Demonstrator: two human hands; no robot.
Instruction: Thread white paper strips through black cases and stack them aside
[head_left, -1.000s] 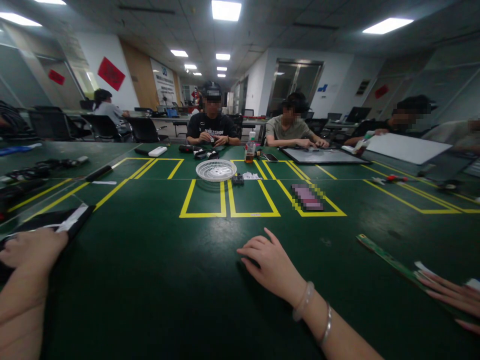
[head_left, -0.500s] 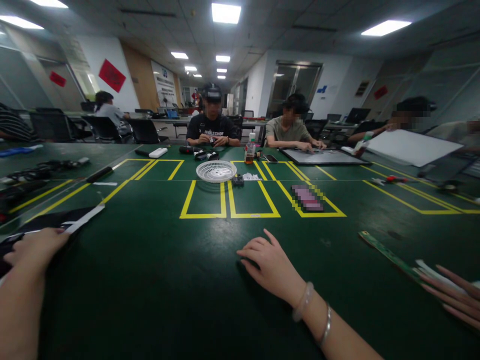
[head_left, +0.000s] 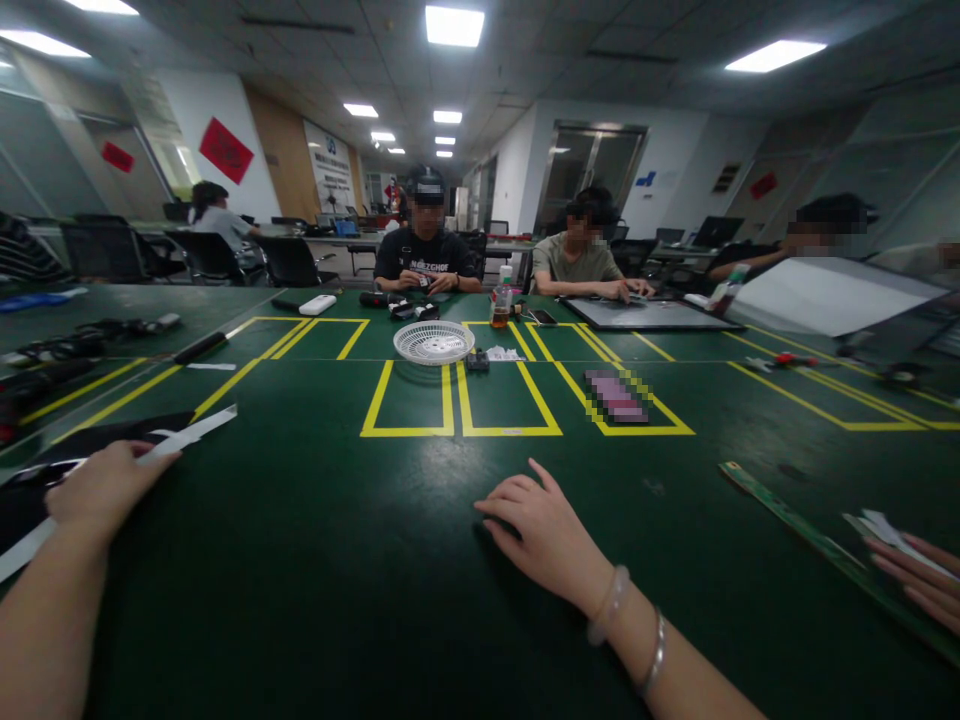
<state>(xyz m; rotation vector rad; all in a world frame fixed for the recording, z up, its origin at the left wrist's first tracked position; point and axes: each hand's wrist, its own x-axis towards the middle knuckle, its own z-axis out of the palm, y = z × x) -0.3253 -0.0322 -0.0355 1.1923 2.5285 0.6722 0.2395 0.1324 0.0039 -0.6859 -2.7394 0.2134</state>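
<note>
At the left, my left hand (head_left: 105, 490) has its fingers closed on a long white strip (head_left: 206, 428), one end of which sticks out past the fingertips. Part of the strip is hidden by the hand. Under and behind it lies a black, soft-looking item (head_left: 30, 490) with white marks, cut off by the frame's edge. My right hand (head_left: 544, 525) rests on the green tabletop (head_left: 337, 580), palm down, with loosely bent fingers apart and nothing in them. Two bracelets circle that wrist.
Ahead sit a white round basket (head_left: 433, 343), a small black object (head_left: 478, 361), a bottle (head_left: 501, 300) and a blurred pink item (head_left: 616, 396). To the right, another person's hand (head_left: 919, 570) is beside a green strip (head_left: 787, 520). Co-workers sit across the table.
My left hand has shifted right with the white strip, whose end reaches further over the table. My right hand stays put. The neighbour's hand at the right has drawn back toward the edge.
</note>
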